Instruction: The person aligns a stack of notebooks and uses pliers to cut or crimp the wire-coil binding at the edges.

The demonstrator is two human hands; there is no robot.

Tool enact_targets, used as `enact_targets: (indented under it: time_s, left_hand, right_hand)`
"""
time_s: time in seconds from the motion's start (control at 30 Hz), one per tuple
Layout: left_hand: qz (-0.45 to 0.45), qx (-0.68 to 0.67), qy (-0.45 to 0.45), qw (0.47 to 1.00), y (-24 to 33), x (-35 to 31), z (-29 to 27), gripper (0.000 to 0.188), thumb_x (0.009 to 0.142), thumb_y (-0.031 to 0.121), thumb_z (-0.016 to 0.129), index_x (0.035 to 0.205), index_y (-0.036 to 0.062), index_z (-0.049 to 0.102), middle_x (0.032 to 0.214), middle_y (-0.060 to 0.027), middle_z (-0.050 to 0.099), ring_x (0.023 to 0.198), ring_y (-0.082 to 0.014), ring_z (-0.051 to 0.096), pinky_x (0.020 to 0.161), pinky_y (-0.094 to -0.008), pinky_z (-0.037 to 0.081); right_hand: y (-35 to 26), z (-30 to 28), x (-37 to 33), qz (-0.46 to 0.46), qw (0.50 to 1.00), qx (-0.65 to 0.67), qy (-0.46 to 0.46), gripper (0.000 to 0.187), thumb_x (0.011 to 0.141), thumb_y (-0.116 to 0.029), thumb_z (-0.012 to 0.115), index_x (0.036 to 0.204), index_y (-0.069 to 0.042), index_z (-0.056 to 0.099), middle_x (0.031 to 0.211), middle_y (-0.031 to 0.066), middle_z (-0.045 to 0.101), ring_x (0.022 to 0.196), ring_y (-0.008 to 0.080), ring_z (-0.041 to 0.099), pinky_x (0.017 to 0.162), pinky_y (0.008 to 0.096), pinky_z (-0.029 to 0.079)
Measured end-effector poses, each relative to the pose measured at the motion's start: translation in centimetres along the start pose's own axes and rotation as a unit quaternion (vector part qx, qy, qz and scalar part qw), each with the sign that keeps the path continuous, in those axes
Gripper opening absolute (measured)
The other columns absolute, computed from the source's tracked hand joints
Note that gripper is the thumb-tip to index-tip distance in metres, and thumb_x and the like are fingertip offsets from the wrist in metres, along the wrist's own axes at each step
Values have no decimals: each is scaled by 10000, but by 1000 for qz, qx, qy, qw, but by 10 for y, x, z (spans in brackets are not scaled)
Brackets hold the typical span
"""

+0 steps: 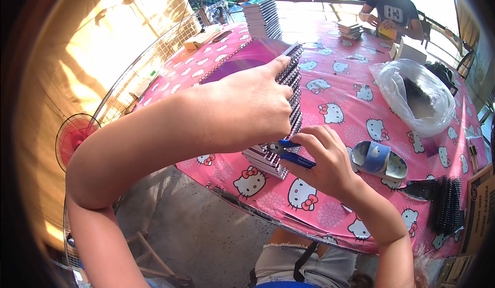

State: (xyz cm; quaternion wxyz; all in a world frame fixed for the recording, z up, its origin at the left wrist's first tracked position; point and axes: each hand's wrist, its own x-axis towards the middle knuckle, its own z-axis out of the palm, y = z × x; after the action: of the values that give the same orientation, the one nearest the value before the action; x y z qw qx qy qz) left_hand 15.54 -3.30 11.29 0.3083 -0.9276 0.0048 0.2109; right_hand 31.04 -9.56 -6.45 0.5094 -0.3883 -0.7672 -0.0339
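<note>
A stack of spiral notebooks (265, 165) stands near the table's front edge, its black coil bindings (295, 89) facing right. The top notebook has a purple cover (242, 61). Reaching across the stack from the left, my left hand (252, 102) grips its coil edge; the index finger is stretched along the coils and the other fingers are curled. My right hand (325, 154) holds blue-handled pliers (298, 159), their jaws at the coil ends near the stack's front corner. The left wrist hides part of the notebooks, and the exact contact of the jaws is unclear.
A blue slide sandal (379, 160) lies right of my right hand. Beyond it are a clear plastic bag (412, 97) with black coils and a loose bundle of black coils (446, 205). A tall notebook stack (262, 19) stands far off; a person (394, 12) sits across the pink-covered table.
</note>
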Motion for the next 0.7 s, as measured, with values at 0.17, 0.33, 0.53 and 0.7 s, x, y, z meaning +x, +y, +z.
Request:
enact_targets:
  time_s: [0.17,0.33,0.53,0.7]
  left_hand:
    - [-1,3,-40,999,2,-2,-1,232,805,149,620,1004,126,735,1162,-2,689,1217,-219,571,1176,-565,221]
    - [-4,43,-69,997,12,2,1,306,869,208,579,1154,203,692,1292,14,620,1264,-191,508,1168,-631,171]
    - [-7,61,-91,994,12,5,2,219,833,218,594,982,191,752,1183,29,650,1235,-190,520,1162,-629,206]
    - [-9,45,-50,998,10,3,2,188,805,215,610,911,188,764,1130,42,663,1200,-185,535,1162,-626,211]
  right_hand:
    - [7,-24,24,374,838,330,-221,401,803,-333,820,881,40,695,758,57,697,631,106,622,580,297,507]
    - [5,-24,21,423,757,442,-227,439,838,-350,781,1038,4,615,835,84,691,688,174,651,610,328,509]
    - [-6,-21,-4,56,995,-20,-80,438,745,-296,792,1073,-73,607,1018,109,600,952,326,579,846,450,440]
    - [-13,-24,18,105,987,25,-118,401,733,-251,839,1015,-35,654,908,110,638,810,258,627,710,378,490]
